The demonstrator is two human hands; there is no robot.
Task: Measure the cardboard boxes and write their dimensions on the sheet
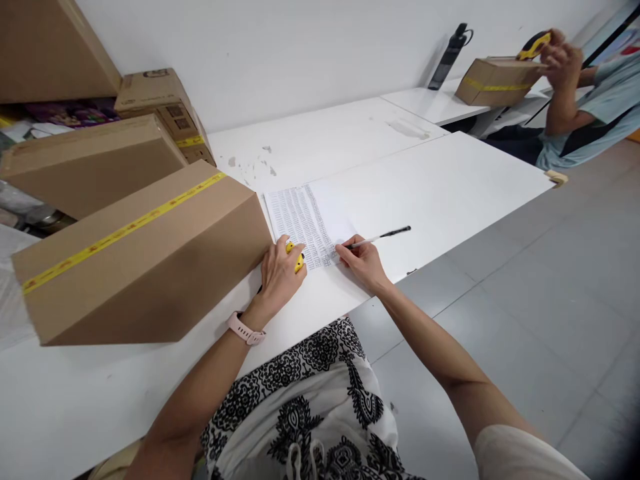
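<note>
My right hand (364,265) is closed around a pen (383,236), its tip end down at the lower part of a sheet of paper (327,207) covered with columns of small writing. The pen's dark end points up to the right. Under the fingers of my left hand (283,270) is a small yellow and black tape measure (299,260), partly covered by them, at the paper's lower left. A taped cardboard box (150,247) stands just left of that hand.
More cardboard boxes (95,163) are stacked at the left. The white table (425,187) runs right along the wall. A dark bottle (449,57) stands at the back right. Beyond, a co-worker's hands (563,63) hold a tape measure (534,45) over a taped box (495,81).
</note>
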